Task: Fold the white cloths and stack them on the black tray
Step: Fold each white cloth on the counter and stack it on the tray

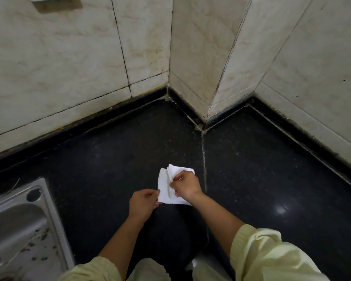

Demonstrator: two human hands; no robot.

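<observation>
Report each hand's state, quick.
Left hand: closed, pinching the near-left edge of the white cloth.
Right hand: closed, gripping the same cloth's folded middle.

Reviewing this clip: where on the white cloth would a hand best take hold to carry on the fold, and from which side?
Probably the free far edge of the white cloth, taken from above. It lies flat on the black counter, with the left hand pinching its near-left corner and the right hand gripping its loose, raised right flap.
</observation>
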